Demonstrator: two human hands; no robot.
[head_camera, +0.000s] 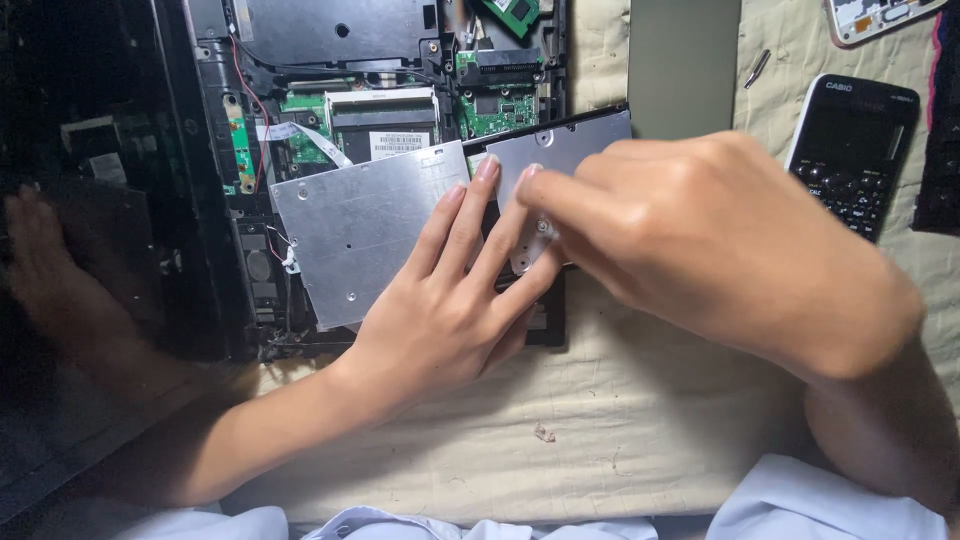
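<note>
Drive (365, 228), a flat silver metal box, lies tilted across the lower part of an opened laptop (400, 90), its near corner over the laptop's front edge. Left hand (455, 310) rests flat on it, palm down, fingers (468, 215) straight and slightly spread, the tips reaching the seam where the drive meets a second silver plate (560, 150). That hand grips nothing; it only presses on the metal. Right hand (700, 235) comes in from the right and crosses over the left fingers, its own fingers drawn together in a pinch at the lower part of the plate, just beside a small screw hole. Whether something small sits in that pinch cannot be told, since the hand is blurred and hides the spot. The two hands overlap and touch near the plate.

Behind the drive the laptop's inside shows: green circuit boards (498, 108), a white-labelled module, a thin red wire (250, 95) running down the left side, and a white ribbon cable. Its black screen (90, 250) lies open to the left and mirrors the left arm. A grey panel (684, 65) lies just right of the laptop. Farther right sit a black calculator (852, 155), a small metal bit (757, 68) and, at the top corner, part of a white device (880, 18). All of it rests on a cream cloth (600, 420) covering the surface, with a tiny scrap (544, 433) lying on it near the person's white sleeves (820, 500)
</note>
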